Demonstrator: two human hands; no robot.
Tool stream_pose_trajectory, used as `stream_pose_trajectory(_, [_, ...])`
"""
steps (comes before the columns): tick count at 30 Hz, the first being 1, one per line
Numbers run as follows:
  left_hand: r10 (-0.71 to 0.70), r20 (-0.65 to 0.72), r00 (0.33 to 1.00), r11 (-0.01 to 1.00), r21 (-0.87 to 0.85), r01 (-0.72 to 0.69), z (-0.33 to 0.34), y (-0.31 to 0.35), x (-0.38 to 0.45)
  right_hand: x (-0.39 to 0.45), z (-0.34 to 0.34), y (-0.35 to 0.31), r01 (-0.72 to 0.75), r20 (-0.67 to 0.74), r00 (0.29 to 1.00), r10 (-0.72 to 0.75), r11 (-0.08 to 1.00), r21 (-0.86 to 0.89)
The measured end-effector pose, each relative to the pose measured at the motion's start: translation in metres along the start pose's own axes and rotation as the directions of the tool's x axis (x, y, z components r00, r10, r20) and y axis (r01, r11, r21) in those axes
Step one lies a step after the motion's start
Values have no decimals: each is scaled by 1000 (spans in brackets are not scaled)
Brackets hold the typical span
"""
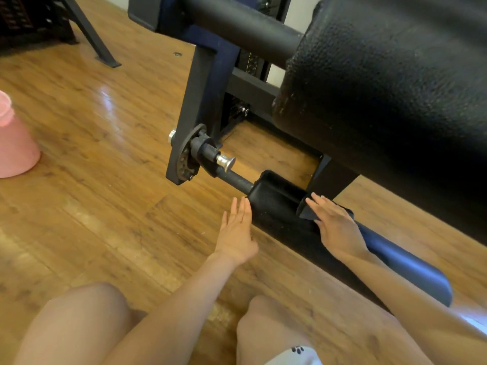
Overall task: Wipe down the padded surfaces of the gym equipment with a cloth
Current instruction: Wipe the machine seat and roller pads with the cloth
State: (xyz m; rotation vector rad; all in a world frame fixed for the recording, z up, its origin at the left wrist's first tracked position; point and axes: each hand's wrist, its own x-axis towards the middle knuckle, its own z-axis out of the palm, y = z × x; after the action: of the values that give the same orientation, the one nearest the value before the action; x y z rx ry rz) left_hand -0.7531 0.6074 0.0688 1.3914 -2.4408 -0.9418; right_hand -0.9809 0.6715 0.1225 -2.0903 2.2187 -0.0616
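A small black padded roller (pixel 276 204) sits low on the machine, just above the wooden floor. My right hand (pixel 336 227) lies flat on its right end, fingers straight, pressing a dark cloth (pixel 307 210) against the pad. My left hand (pixel 238 233) is open with fingers straight, its fingertips touching the roller's left edge. A much larger black padded roller (pixel 390 96) fills the upper right, on a thick black bar (pixel 237 25).
The machine's black frame post (pixel 200 101) with a silver pull pin (pixel 226 161) stands left of the small roller. A pink bucket (pixel 13 138) sits at the left edge. A dark blue tube (pixel 405 262) runs right along the floor. My bare knees are at the bottom.
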Motion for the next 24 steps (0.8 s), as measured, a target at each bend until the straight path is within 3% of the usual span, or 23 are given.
stream_pose_trajectory(2, [-1, -28, 1000, 999, -33, 0, -1, 5, 2, 9, -1, 2, -86, -36, 994, 101, 953, 292])
stream_pose_trajectory(3, [-3, -44, 999, 999, -50, 0, -2, 8, 4, 14, -3, -4, -102, -45, 992, 120, 953, 286])
stream_pose_trajectory(5, [3, -73, 997, 997, -71, -8, -4, 13, 7, 26, -4, -24, -76, -43, 996, 81, 992, 97])
stream_pose_trajectory(7, [20, -75, 997, 997, -67, -26, -8, 14, 10, 37, -1, -54, 72, -60, 995, -77, 995, -72])
stream_pose_trajectory(10, [60, -16, 998, 998, -25, -60, -18, 9, 13, 35, 9, -71, 289, 23, 957, -290, 935, -208])
stream_pose_trajectory(13, [99, 20, 995, 995, -33, -98, -27, 6, 16, 8, 14, -43, 428, 163, 904, -396, 845, -320])
stream_pose_trajectory(16, [122, 29, 992, 980, -162, -116, -35, 11, 22, -10, 4, -6, 305, 155, 951, -268, 897, -321])
stream_pose_trajectory(18, [123, 45, 991, 957, -271, -107, -39, 16, 31, -8, -4, 7, 37, -19, 999, -40, 990, -137])
stream_pose_trajectory(20, [111, 57, 992, 940, -331, -86, -41, 22, 40, 6, -9, -1, -140, -103, 983, 150, 985, 96])
stream_pose_trajectory(22, [93, 52, 994, 934, -351, -69, -38, 25, 44, 27, -6, -26, -121, -136, 982, 132, 989, 86])
stream_pose_trajectory(24, [98, 69, 993, 926, -372, -66, -38, 24, 45, 42, 0, -61, 29, -112, 993, -32, 999, -31])
